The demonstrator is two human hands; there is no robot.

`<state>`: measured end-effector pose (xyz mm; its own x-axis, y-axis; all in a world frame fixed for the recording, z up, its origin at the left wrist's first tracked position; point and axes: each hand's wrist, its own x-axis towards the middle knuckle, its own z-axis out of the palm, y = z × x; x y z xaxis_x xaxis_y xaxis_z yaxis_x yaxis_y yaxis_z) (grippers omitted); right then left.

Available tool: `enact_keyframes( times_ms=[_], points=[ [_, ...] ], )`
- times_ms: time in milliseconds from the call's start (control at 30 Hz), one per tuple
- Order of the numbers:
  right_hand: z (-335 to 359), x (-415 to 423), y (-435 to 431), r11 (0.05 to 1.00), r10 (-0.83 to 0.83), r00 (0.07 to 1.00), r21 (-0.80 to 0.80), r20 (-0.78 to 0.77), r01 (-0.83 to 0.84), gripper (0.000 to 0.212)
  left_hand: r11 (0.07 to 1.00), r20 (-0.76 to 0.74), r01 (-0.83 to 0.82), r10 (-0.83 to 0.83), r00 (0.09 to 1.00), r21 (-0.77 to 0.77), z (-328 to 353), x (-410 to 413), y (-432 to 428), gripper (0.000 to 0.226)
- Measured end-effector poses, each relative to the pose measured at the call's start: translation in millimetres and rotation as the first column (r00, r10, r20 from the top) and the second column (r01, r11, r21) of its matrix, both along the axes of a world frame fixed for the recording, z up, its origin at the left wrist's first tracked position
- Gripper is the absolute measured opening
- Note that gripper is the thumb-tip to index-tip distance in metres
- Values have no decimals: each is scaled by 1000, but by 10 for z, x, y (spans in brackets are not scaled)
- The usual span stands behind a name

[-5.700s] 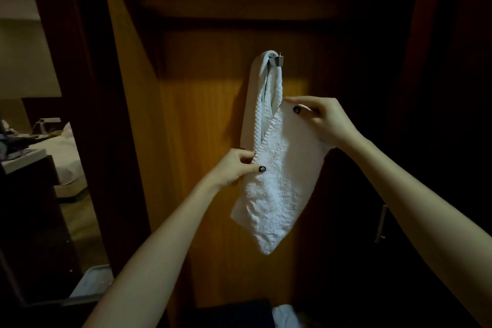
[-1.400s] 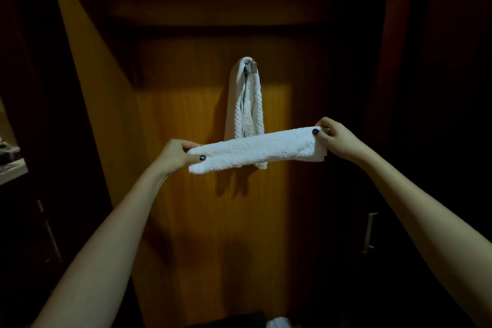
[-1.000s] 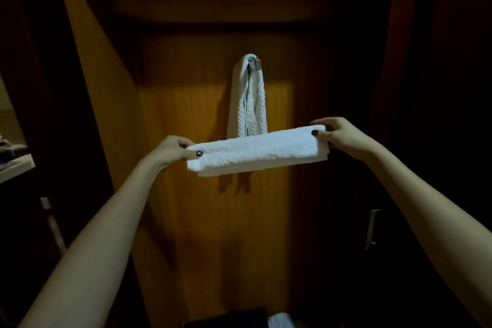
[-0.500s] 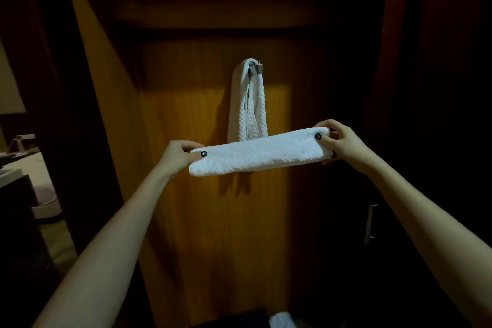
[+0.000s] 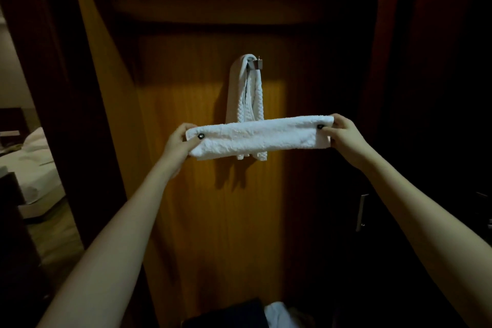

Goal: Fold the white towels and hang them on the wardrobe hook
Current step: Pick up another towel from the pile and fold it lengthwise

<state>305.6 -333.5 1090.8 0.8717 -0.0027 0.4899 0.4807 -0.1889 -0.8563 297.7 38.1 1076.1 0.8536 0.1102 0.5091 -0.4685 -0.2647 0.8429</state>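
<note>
A bed [image 5: 34, 168] lies far left. My left hand [image 5: 177, 146] pinches the left end of the folded towel [image 5: 259, 137], stretched level before the wardrobe panel [image 5: 213, 221]. Behind it a second towel [image 5: 246, 93] hangs from the hook [image 5: 257, 63]. My right hand [image 5: 343, 136] pinches the right end.

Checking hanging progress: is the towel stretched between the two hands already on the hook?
No, the left hand and right hand grip the folded towel by its ends, level below the hook, which carries the hanging towel.
</note>
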Motion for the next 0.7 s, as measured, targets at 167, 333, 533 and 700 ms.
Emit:
enact_keyframes(
  times_ms=[167, 333, 533, 700],
  points=[
    [193, -24, 108, 999, 32, 981, 12, 190, -35, 61, 993, 153, 30, -12, 988, -111, 237, 34, -122, 39],
    [378, 88, 162, 999, -44, 957, 32, 288, 37, 49, 996, 277, -64, 80, 958, -68, 531, 155, -203, 37],
    [563, 342, 141, 990, -8, 971, 137, 241, -26, 38, 997, 340, -42, 61, 939, -62, 699, 317, -183, 37],
    [788, 606, 211, 973, -53, 970, 232, 236, -3, 29, 992, 235, -34, 62, 970, -120, 846, 630, -165, 29]
  ],
)
